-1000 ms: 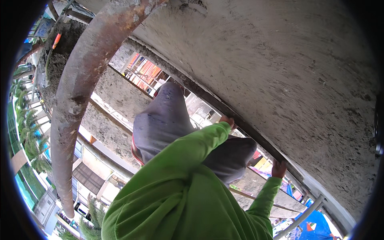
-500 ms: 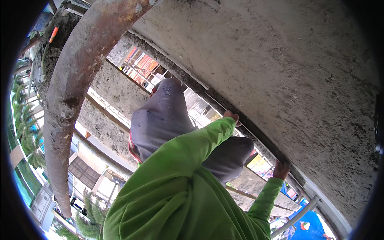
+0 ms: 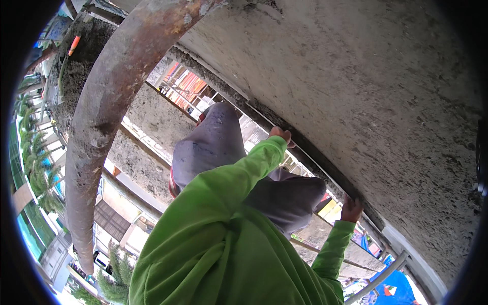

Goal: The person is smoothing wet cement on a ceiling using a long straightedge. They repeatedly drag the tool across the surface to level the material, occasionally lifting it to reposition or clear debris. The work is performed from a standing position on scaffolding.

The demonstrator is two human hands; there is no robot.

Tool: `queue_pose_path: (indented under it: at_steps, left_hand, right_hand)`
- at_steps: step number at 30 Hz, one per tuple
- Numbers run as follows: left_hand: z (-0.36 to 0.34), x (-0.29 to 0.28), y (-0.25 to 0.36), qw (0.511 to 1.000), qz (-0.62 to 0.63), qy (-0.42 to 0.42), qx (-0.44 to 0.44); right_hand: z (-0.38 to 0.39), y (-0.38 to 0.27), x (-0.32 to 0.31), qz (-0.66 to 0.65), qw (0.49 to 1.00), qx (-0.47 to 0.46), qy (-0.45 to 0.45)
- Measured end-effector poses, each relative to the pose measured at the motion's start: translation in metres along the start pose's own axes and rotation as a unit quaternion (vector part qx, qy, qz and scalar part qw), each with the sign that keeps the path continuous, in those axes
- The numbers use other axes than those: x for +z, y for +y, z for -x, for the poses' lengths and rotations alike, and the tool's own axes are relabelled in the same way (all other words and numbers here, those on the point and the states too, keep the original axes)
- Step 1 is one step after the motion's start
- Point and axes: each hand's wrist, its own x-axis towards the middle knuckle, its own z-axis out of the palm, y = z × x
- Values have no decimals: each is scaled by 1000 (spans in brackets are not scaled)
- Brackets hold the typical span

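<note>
My left hand is closed around a long, thin, light-edged strip that lies along the lower edge of a rough grey wall. Farther right along the same strip, my right hand grips it with the fingertips up against a dark gap under the wall. What the strip is made of, I cannot tell. Both arms wear bright green sleeves, and the left one reaches across above my bent knees.
A thick rusty pipe curves down on the left. Below me are cement-stained planks with open gaps showing the ground far below. A grey pipe and a blue tarpaulin are at lower right. Palms and buildings lie at far left.
My left hand has slid up and left along the wall edge, farther from the right hand. The right hand has shifted slightly left. The view has moved a little.
</note>
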Motion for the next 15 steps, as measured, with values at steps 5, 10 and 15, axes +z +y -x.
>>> queue_pose_path:
  at_steps: [5, 10, 15]
  left_hand:
    - [3, -25, 28, 1000, -8, -27, 12]
    - [15, -47, 57, 993, 25, 84, 77]
    - [26, -76, 91, 999, -40, 16, 31]
  right_hand:
    - [-4, -18, 23, -93, 993, 69, 10]
    - [-17, -81, 63, 50, 997, -57, -28]
    - [-17, -102, 85, 9, 1000, -15, 7]
